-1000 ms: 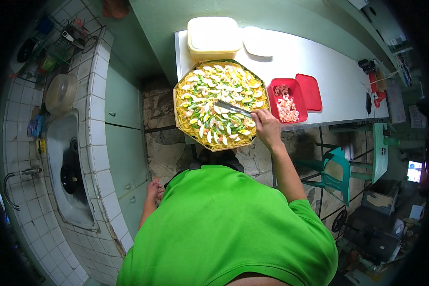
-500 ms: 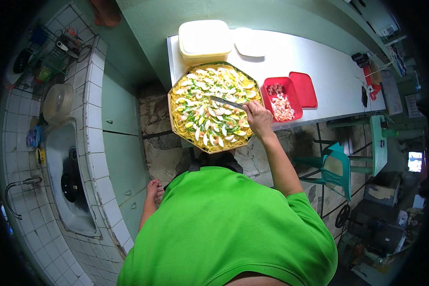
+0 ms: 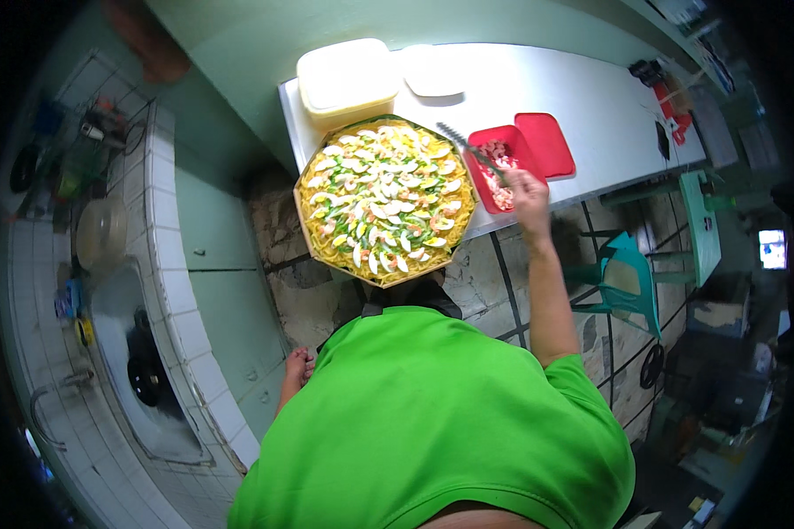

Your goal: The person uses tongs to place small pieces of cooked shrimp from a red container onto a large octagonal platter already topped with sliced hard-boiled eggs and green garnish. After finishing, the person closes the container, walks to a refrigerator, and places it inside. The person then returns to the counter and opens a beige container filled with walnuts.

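My right hand (image 3: 529, 198) is closed on a pair of dark tongs (image 3: 472, 150), held over a red plastic tub (image 3: 529, 163). Inside the tub lie pink shrimp (image 3: 501, 181) and, at its far end, browner pieces of meat (image 3: 494, 149). To the left sits a large octagonal tray (image 3: 304, 234) of yellow noodles, topped with egg slices, green strips and shrimp. My left hand (image 3: 300, 364) hangs low beside my waist, its fingers loosely bent and apart, with nothing seen in them.
A red lid (image 3: 545, 144) lies beside the tub. Behind the tray stand a pale lidded container (image 3: 347, 84) and a white lid (image 3: 434, 75) on the white table (image 3: 591, 97). A sink (image 3: 119, 309) is on the left, a green chair (image 3: 626, 282) on the right.
My right hand has carried the tongs from above the noodles rightward to the red tub. My left hand stays low by my waist. The whole view has shifted slightly.
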`<move>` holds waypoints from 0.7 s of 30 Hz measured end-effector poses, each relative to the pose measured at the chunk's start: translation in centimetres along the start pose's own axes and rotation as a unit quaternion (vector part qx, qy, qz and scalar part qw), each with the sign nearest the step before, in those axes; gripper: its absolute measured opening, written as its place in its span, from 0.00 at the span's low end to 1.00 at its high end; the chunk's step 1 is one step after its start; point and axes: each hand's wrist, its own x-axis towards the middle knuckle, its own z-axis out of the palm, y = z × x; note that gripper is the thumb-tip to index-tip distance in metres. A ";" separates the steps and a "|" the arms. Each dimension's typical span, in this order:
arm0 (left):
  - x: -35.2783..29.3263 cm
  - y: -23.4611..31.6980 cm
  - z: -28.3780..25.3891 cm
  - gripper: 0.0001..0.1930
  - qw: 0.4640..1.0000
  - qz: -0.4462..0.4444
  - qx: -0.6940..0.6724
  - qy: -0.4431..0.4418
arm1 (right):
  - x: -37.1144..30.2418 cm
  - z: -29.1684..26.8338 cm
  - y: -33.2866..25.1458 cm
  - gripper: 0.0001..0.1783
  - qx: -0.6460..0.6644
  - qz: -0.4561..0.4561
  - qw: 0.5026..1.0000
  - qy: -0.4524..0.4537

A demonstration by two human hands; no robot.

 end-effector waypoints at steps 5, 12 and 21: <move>-0.6 4.2 0.3 0.10 0.998 0.041 0.038 0.019 | 2.0 -12.1 1.8 0.15 0.216 0.127 0.950 0.185; -3.4 17.7 -0.1 0.12 0.937 0.227 -0.081 0.255 | 7.8 -20.8 11.3 0.20 0.254 0.174 0.931 0.195; -18.8 33.5 24.4 0.09 0.848 0.512 -0.069 -0.118 | 16.1 -18.4 26.7 0.14 -0.259 0.249 0.918 0.170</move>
